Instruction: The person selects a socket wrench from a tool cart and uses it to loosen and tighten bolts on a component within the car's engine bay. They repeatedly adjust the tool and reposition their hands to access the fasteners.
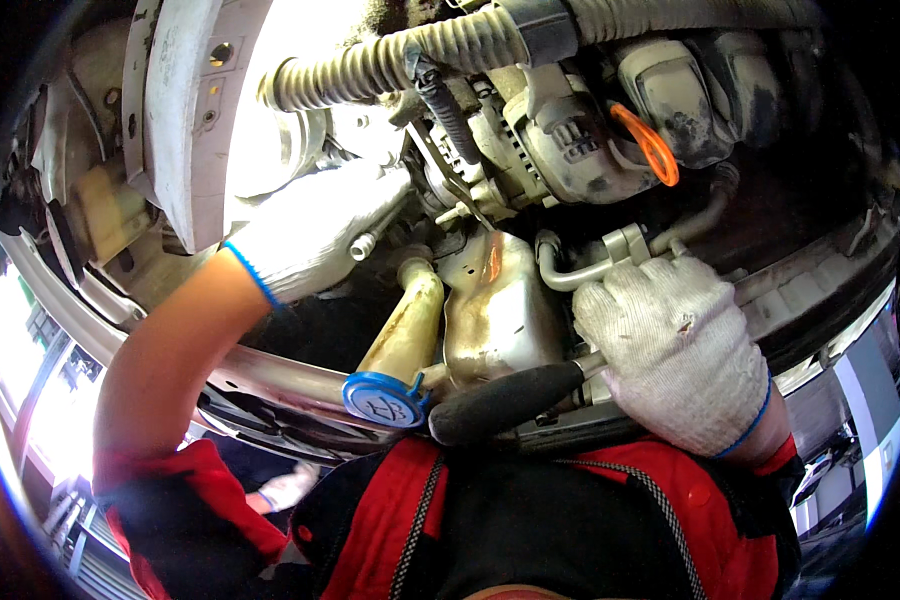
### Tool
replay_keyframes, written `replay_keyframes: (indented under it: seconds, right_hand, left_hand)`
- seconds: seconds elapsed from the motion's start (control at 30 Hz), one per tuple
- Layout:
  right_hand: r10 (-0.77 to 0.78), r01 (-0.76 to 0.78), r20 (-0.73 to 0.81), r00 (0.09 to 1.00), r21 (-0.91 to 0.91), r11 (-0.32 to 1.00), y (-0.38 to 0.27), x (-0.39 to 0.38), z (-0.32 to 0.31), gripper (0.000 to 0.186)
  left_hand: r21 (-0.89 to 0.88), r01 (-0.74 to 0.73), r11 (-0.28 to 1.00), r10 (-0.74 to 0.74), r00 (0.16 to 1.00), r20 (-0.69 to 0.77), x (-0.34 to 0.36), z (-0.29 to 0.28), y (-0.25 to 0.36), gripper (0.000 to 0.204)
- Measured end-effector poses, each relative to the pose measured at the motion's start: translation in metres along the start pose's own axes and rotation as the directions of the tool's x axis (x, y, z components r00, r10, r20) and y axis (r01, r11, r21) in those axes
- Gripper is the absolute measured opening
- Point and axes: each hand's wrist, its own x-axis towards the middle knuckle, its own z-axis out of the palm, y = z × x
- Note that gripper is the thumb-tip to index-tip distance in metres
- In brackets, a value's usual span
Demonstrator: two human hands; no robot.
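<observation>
My left hand (315, 225), in a white knit glove with a blue cuff, reaches into the engine bay beside the alternator (570, 150). Its fingers look closed around a thin metal rod with a ridged end (365, 246); the fingertips are partly hidden. In a matching, stained glove, my right hand (675, 345) makes a fist at the front right. From under it comes the metal shaft of a tool with a black rubber grip (505, 402) that points left; the other end is hidden. Just above that fist runs a bent metal pipe (575, 272).
A yellowed filler neck with a blue cap (383, 400) and a metal heat shield (500, 320) stand between my hands. An orange dipstick loop (650, 145) rises at right. Above lies a ribbed hose (400, 65). Another person's gloved hand (290, 487) shows at lower left.
</observation>
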Motion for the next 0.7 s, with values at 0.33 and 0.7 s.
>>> replay_keyframes:
  seconds: [0.33, 0.7]
  right_hand:
    - [-0.009, 0.008, 0.042, 0.999, 0.015, 1.0, 0.0, -0.002, -0.002, 0.018]
    - [-0.014, 0.013, 0.039, 0.999, 0.018, 1.0, -0.001, 0.0, -0.003, 0.016]
  left_hand:
    - [0.065, 0.258, 0.964, -0.259, 0.966, 0.018, -0.011, -0.016, 0.044, 0.024]
    - [0.163, 0.26, 0.952, -0.263, 0.965, -0.002, -0.008, -0.018, 0.054, 0.035]
